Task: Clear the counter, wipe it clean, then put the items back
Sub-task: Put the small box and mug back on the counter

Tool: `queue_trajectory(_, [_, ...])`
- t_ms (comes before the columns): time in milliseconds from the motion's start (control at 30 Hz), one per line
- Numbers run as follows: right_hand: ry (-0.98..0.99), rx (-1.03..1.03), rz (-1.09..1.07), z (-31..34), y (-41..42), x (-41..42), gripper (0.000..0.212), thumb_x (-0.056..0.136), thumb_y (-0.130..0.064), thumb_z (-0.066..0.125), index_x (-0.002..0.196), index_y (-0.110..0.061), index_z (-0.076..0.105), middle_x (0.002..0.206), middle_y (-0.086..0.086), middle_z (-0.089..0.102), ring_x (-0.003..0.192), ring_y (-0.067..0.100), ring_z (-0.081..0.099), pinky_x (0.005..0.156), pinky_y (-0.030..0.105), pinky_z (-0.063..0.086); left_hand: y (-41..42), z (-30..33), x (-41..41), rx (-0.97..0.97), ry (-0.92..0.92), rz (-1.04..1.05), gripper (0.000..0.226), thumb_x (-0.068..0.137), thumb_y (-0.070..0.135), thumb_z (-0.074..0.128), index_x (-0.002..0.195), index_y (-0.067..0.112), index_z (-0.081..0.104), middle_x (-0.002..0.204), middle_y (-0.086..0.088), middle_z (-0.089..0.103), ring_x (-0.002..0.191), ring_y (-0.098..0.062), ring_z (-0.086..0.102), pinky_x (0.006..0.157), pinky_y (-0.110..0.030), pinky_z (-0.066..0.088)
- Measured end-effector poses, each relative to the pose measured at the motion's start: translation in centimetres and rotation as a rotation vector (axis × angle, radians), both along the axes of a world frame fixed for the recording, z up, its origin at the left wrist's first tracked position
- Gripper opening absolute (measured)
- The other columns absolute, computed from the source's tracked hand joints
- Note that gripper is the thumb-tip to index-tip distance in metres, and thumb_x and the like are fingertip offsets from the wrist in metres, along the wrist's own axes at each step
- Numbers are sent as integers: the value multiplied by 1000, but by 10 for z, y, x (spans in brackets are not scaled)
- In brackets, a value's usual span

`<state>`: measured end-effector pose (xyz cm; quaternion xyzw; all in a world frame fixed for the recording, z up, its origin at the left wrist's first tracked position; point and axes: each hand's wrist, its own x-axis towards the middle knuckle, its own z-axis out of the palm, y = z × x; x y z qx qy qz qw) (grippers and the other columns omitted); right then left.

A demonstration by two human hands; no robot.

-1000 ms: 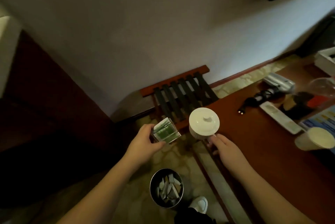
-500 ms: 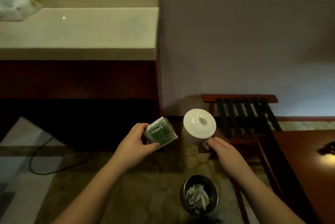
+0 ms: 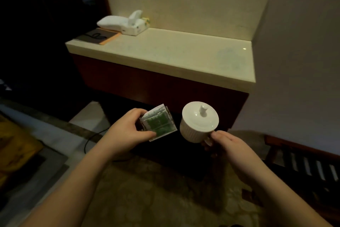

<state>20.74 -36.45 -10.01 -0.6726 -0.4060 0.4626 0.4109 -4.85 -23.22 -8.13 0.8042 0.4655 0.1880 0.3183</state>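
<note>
Counter [image 3: 165, 55] now ahead, lidded cup [image 3: 199, 123] held

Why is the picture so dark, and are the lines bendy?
Head view: the room is dim, the far left nearly black; a tiny glare dot sits on the pale counter; the wide lens bows the counter's edges; the lidded white cup and tea packet box look sharp.

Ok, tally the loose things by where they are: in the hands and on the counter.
In the hands: 2, clear packet holder in the left hand, lidded white cup in the right hand
On the counter: 2, tissue box, notebook
Total: 4
</note>
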Motion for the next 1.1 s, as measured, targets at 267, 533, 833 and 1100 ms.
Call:
queue_trajectory(267, [61,132,129,56,102,-17,34,99,-29,46,87,-5,67,92,10,69,82,18,62,74,33,46,70,59,-27,89,-17,140,45,75,33,79,113,34,55,108,16,58,94,0,57,84,-30,51])
queue_trajectory(533, [127,230,128,102,228,-10,28,98,-26,48,92,-5,64,84,12,69,71,20,59,60,28,43,170,104,-13,160,-45,276,41,77,30,78,110,36,56,103,18,61,94,-2,59,86,-31,49])
queue_trajectory(833, [43,207,152,118,360,11,26,96,-29,47,93,-8,63,88,13,68,76,20,62,71,34,46,299,117,2,214,121,316,46,75,35,77,117,34,58,112,5,58,96,-14,59,88,-39,52])
queue_trajectory(1100, [35,189,96,111,442,7,14,91,-22,46,85,-12,54,76,9,59,72,22,55,60,27,42,380,111,-2,194,261,259,55,78,32,76,129,28,55,113,8,54,95,-9,53,84,-30,46])
